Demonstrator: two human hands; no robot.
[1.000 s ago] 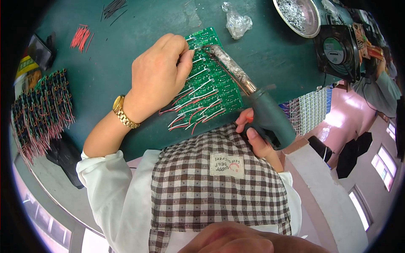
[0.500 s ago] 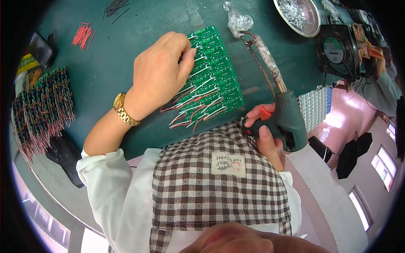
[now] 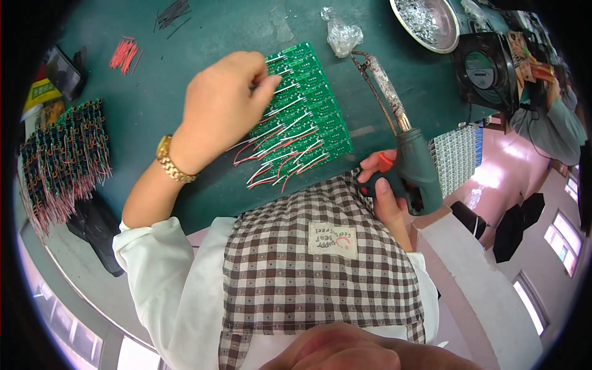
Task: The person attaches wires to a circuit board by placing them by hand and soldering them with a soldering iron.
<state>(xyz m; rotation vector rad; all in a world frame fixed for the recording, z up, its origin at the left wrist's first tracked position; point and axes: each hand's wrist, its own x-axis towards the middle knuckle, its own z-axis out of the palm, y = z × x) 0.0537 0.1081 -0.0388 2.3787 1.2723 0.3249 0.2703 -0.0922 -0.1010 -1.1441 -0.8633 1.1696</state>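
Observation:
A green circuit board panel lies on the table in front of me, with rows of small repeated boards. Thin red and white wires fan out over its nearer left part, and white ones lie across the upper rows. Over the panel's upper left edge is my left hand, its fingers curled and thumb pressed in; what they pinch, if anything, is hidden. My right hand grips the dark handle of a grey-green soldering gun, fingers near its red trigger. Its metal barrel points away from me, right of the panel.
Red tubing pieces and black ones lie at the far left. Wired boards are piled left. A crumpled plastic bag, a metal bowl of scraps and a black fan stand far right; another person's sleeve shows beyond.
My left hand has drawn slightly left across the panel's edge, showing more of the white wires at the top. The soldering gun stays in my right hand; the whole view has shifted a little.

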